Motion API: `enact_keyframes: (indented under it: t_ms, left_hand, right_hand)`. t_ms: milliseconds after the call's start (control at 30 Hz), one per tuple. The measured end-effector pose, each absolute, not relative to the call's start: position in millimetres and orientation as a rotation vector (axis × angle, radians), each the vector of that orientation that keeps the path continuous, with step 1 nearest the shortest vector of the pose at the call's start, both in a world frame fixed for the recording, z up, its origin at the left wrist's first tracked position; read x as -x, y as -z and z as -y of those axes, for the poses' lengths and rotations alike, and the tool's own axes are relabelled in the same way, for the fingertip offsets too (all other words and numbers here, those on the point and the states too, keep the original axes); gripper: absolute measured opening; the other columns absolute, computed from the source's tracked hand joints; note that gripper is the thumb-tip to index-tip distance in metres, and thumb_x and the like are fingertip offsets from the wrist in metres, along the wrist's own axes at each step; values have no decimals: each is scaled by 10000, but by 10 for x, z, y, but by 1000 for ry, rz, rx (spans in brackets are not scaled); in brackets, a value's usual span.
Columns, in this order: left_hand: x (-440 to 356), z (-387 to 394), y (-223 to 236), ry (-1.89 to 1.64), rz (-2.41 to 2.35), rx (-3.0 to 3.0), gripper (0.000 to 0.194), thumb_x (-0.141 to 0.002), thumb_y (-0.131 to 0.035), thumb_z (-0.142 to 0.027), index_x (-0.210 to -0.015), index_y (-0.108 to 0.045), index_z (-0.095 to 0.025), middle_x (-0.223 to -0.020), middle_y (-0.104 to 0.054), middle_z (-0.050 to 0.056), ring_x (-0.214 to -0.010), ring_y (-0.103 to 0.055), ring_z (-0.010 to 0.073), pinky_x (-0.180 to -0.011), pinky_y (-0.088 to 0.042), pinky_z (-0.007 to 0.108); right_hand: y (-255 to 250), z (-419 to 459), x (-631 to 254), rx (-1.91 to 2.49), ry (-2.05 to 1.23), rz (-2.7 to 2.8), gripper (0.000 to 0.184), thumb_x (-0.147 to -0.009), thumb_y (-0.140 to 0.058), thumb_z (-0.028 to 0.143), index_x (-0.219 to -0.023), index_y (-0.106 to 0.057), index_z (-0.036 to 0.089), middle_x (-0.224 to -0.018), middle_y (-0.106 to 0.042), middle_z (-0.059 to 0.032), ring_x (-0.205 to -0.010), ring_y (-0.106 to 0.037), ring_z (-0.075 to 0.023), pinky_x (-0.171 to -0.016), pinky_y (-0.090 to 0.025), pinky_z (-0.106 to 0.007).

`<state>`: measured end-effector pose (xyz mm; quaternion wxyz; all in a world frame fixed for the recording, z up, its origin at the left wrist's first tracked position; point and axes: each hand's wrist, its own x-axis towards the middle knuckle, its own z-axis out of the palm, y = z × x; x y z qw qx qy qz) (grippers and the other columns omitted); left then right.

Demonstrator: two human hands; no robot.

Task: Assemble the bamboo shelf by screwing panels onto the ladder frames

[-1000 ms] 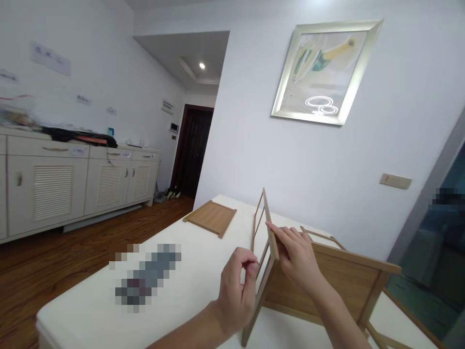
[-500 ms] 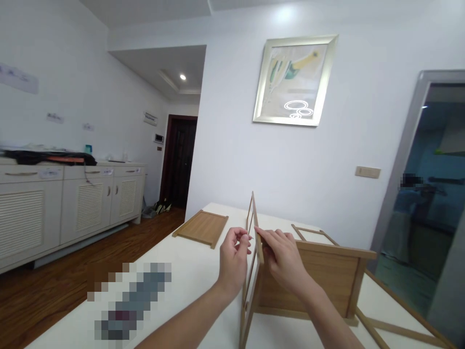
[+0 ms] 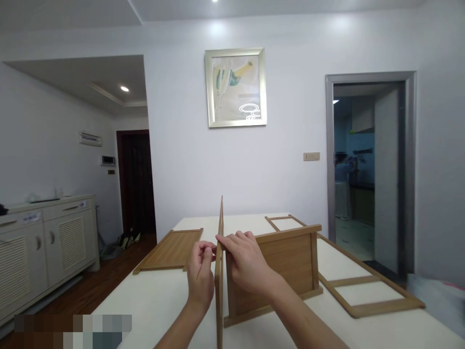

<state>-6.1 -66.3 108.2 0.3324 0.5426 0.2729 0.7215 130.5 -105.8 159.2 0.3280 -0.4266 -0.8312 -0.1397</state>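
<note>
Here at centre frame I have the upright frame (image 3: 218, 291), slim brown wood seen nearly edge-on above the pale, smooth table (image 3: 160, 310). My right hand (image 3: 249, 264) is on it from the right, fingers bent and closed on its edge. My left hand (image 3: 201, 276) is at its left face, fingers curled, thumb and forefinger drawn together; whether anything small is pinched there, I can't tell.

Just right of the frame stands the standing panel (image 3: 286, 266), a flat rectangle of grained wood with straight rails. Left of centre, the flat panel (image 3: 170, 247) lies on the table, its face finely striped. Over at lower right I see the open frame (image 3: 381, 305), long bars joined by crosspieces, lying flat; the smaller frame (image 3: 279, 217) lies behind the standing panel.

Containers now: at the left edge, the white cabinet (image 3: 51, 261) shows louvred doors and drawers, all closed, contents hidden. A pixelated patch covers the lower left corner.
</note>
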Motion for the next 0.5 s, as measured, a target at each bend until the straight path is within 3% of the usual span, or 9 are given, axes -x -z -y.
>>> enact_keyframes:
  t_ms: [200, 500]
  left_hand:
    - [164, 658, -1036, -1742, -743, -1503, 334, -811, -584, -505, -854, -562, -174, -804, -621, 21, -749, -648, 201, -704, -503, 315]
    - [262, 632, -1151, -1602, -815, -1771, 342, -800, -590, -517, -830, -597, -177, -827, -652, 43, -800, -625, 223, -723, -462, 304]
  right_hand:
    - [-1591, 1071, -1317, 1139, 398, 2163, 476, -816, -512, 144, -1287, -502, 211, -1008, -633, -63, -894, -467, -196, -801, -278, -346]
    - [-1580, 1077, -1367, 1123, 404, 2190, 575, -736, -567, 133, -1298, -467, 204, -1008, -630, -55, -918, -480, -206, -812, -287, -350]
